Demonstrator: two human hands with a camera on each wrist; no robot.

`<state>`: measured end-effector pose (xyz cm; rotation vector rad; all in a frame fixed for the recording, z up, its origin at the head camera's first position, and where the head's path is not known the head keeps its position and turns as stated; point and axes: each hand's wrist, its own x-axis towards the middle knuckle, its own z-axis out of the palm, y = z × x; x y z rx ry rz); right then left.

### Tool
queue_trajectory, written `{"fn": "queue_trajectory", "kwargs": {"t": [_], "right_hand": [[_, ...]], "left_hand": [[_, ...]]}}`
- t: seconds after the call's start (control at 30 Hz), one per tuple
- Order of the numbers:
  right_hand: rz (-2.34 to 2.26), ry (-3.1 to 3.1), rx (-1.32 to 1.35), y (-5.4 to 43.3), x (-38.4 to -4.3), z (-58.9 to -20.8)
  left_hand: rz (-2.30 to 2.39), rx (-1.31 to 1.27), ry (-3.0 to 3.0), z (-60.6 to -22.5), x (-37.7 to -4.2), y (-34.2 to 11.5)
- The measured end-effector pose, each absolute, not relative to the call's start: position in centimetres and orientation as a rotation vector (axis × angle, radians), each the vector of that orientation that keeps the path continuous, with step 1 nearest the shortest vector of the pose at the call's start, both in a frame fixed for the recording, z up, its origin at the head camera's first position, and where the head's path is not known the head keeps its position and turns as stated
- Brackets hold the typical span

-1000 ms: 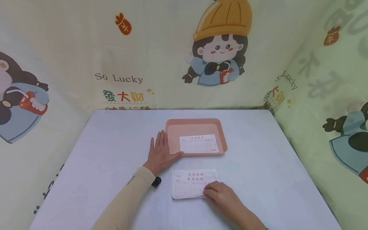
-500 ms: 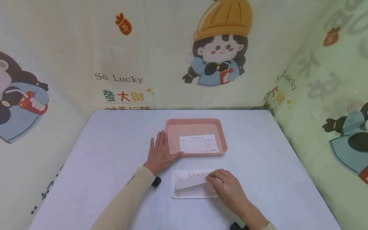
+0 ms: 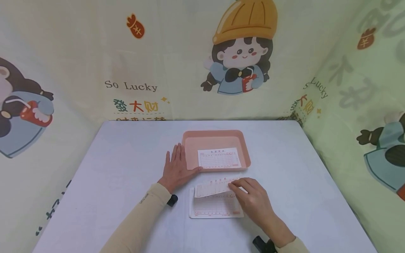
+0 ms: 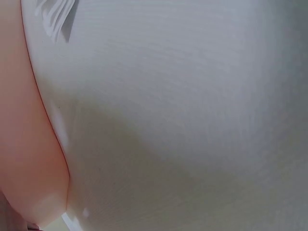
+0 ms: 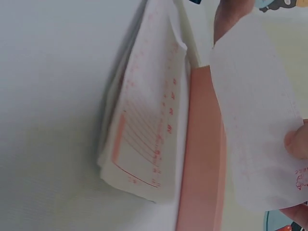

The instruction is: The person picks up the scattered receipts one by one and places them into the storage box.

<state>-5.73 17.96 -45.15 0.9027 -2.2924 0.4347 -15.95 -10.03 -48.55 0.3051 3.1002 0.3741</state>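
My right hand (image 3: 251, 196) pinches one printed paper slip (image 3: 213, 188) by its right end and holds it tilted above a stack of similar slips (image 3: 216, 208). In the right wrist view the lifted slip (image 5: 255, 110) shows its pale back, thumb and fingertip at its edge. A pink tray (image 3: 218, 137) stands behind the stack with one printed slip (image 3: 219, 158) lying in its front part. My left hand (image 3: 177, 170) rests with straight fingers along the tray's left side, its thumb at the front rim. Only part of the left hand (image 4: 29, 130) fills the left wrist view's edge.
A white table (image 3: 133, 151) carries everything, its far edge against a patterned cloth backdrop (image 3: 180, 63) that also hangs at both sides. A dark wrist device (image 3: 172, 200) sits at the left wrist, another dark device (image 3: 264, 243) below the right.
My right hand has peeled the top slip off the stack, raising it and carrying it forward towards the tray. The left hand and the tray stay in place.
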Motion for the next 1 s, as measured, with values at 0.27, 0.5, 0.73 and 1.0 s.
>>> {"fn": "queue_trajectory", "kwargs": {"t": [0.27, 0.5, 0.73, 1.0], "right_hand": [[0.398, -2.269, 0.868, 18.2, -7.2, -43.6], [0.4, -2.248, 0.825, 18.4, -8.8, -42.7], [0.405, -2.268, 0.781, 18.1, -10.5, -43.0], [0.41, -2.281, 0.766, 17.4, -12.3, -43.8]], "left_hand": [[0.386, 0.294, 3.103, -48.4, -16.0, -10.1], [0.42, 0.276, 3.098, -48.4, -16.0, -10.2], [0.4, 0.283, 3.11, -48.6, -16.0, -10.2], [0.389, 0.284, 3.125, -48.6, -16.0, -10.1]]}}
